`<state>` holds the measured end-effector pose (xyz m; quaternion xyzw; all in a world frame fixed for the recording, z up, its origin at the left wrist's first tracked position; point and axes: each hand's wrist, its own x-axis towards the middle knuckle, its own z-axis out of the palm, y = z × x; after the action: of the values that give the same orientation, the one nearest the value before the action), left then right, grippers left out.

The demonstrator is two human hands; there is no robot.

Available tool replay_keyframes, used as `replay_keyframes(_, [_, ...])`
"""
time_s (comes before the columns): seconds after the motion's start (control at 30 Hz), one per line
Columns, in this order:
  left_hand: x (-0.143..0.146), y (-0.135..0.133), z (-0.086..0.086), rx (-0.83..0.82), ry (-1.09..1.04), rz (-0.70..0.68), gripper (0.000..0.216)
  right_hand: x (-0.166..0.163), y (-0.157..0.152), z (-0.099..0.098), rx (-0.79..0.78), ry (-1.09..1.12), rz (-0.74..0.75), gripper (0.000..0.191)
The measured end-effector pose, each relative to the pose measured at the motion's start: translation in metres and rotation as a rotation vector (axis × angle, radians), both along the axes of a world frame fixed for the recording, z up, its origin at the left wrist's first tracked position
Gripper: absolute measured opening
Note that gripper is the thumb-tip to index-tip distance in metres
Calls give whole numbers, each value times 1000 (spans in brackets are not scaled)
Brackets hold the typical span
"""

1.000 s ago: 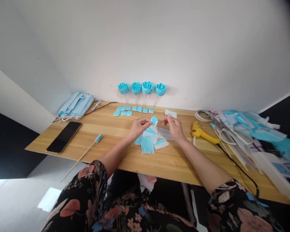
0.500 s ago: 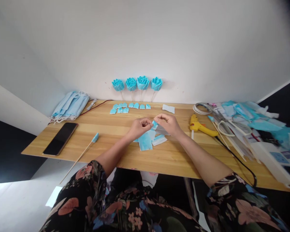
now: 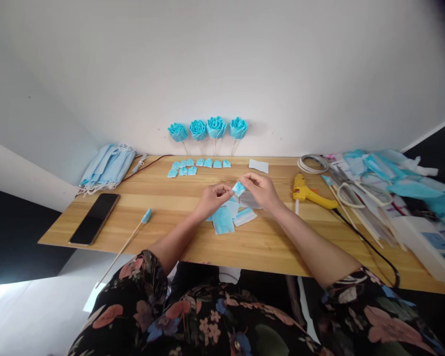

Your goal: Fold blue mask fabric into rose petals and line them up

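Note:
My left hand (image 3: 212, 196) and my right hand (image 3: 260, 189) meet above the middle of the wooden table (image 3: 170, 232). Both pinch one small folded blue fabric piece (image 3: 238, 188) between their fingertips. Beneath them lies a loose pile of cut blue and white fabric pieces (image 3: 226, 216). A row of small folded blue petals (image 3: 198, 166) sits further back, in front of several blue fabric roses on sticks (image 3: 207, 128) that lean on the wall.
A yellow glue gun (image 3: 311, 195) with a black cord lies right of my hands. Scissors and fabric scraps (image 3: 371, 193) clutter the right end. A phone (image 3: 95, 211), a blue-tipped stick (image 3: 129, 240) and a stack of face masks (image 3: 109, 165) lie at the left.
My right hand has moved left and joined my left hand on the small blue piece. The view has shifted slightly.

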<state>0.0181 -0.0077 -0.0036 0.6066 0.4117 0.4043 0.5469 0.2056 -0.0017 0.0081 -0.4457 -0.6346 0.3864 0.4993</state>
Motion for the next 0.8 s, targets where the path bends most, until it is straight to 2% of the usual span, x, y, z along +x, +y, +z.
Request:
replay_keyframes(0.13, [-2, 1, -1, 5, 17, -6, 31, -2, -2, 0, -26, 5, 23, 41])
replay_keyframes(0.23, [-3, 1, 1, 10, 49, -13, 28, -3, -4, 3, -40, -40, 70, 36])
replay_keyframes(0.37, [-1, -4, 5, 101, 140, -25, 22, -6, -6, 3, 4, -162, 26, 26])
replay_keyframes(0.5, [-1, -8, 7, 164, 153, -49, 19, -6, -8, 2, -4, -165, 13, 31])
replay_keyframes(0.6, [-1, -6, 4, 102, 80, -44, 22, -3, -7, 2, -26, -86, 7, 40])
replay_keyframes(0.7, [-2, -3, 2, -14, -62, 18, 32, 0, -4, 2, -44, 24, 47, 51])
replay_keyframes(0.8, [-2, 0, 2, -72, -164, 85, 40, 0, -2, 2, -66, 98, 118, 51])
